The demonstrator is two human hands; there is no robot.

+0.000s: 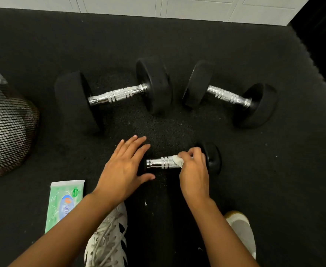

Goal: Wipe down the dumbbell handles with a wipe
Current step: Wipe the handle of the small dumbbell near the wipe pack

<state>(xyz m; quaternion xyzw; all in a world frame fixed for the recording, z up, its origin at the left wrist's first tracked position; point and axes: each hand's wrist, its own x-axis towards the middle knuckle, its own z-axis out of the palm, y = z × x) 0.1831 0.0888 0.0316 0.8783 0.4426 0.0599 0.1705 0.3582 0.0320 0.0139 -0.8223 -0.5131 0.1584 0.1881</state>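
While your right hand pinches a crumpled white wipe against the ribbed chrome handle of the small black dumbbell nearest you, your left hand lies flat, fingers straight and spread, over its other end. Beside your left forearm, a green plastic pack of wipes lies on the black rubber floor. At the left edge stands a black mesh bin lined with clear plastic; its contents cannot be made out. Beyond lie a large black dumbbell and a medium black dumbbell, open floor between them and a white wall behind.
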